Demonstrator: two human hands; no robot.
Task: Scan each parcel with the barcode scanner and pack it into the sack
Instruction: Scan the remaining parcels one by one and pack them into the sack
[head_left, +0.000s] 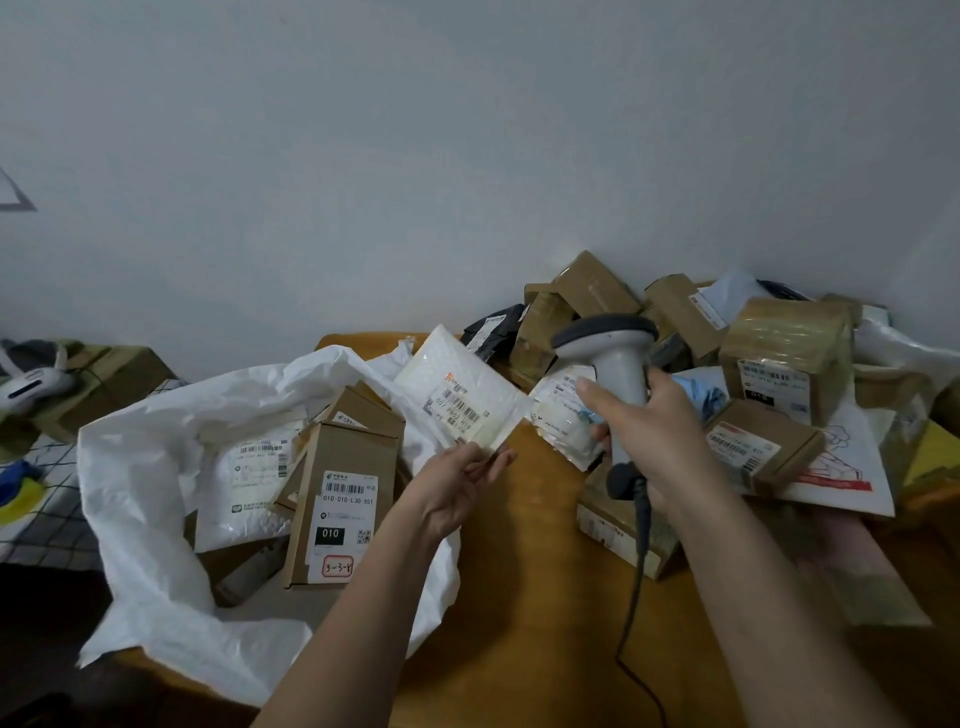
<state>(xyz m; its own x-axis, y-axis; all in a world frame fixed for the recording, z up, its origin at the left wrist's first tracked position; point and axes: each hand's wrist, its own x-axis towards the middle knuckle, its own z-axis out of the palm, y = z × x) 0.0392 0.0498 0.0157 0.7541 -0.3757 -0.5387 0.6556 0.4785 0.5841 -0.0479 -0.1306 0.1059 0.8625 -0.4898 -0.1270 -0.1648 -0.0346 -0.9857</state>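
My left hand (457, 480) pinches the lower corner of a white padded mailer (457, 387) with a barcode label, holding it up over the table, label toward me. My right hand (647, 431) grips the handle of a grey barcode scanner (610, 343) just right of the mailer, its head up and its cord hanging down toward me. The white woven sack (150, 467) lies open on the left. Inside it are a tall brown box (337, 499) labelled 010 and a white mailer (249, 478).
A heap of brown cardboard parcels (789, 348) and poly bags fills the back right of the orange table (519, 597). A flat brown box (763, 447) lies near my right hand. Far left, more boxes and a white device (31, 387) rest on a checked cloth.
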